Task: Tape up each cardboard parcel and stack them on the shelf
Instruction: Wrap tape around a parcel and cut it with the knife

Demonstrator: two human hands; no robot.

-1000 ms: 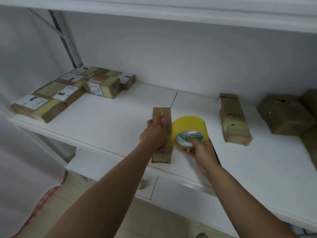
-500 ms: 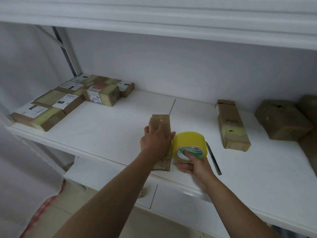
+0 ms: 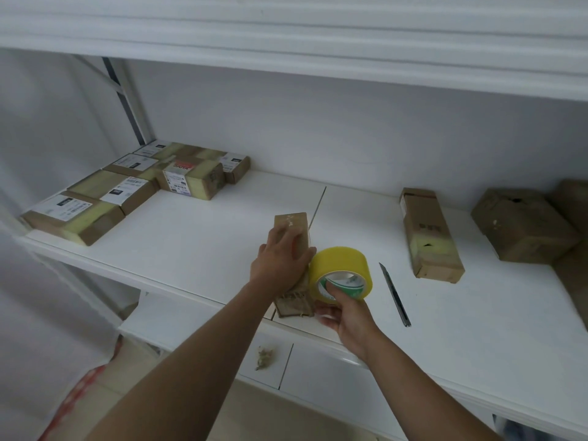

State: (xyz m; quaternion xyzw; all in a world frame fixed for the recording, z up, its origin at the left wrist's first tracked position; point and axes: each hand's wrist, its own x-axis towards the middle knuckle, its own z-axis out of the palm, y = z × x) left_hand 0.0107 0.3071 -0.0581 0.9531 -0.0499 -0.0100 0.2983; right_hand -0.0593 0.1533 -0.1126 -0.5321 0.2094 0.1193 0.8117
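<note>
1. parcel (image 3: 291, 221) is laid lengthwise on the white shelf (image 3: 191, 243) near its front edge and pressed down by the flat, straight fingers of the left hand (image 3: 280, 262).
2. yellow tape roll (image 3: 343, 262) is gripped by the right hand (image 3: 346, 316), fingers hooked into its core, and held against the parcel's right side.
3. knife (image 3: 394, 294) is laid just beside it.

Matt cardboard parcel (image 3: 292, 221), glossy tape (image 3: 340, 265).

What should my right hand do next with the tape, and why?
Probably carry the roll round the parcel's frayed near end: the left hand presses the parcel onto the shelf, and the right hand holds the roll right beside that end.
</note>
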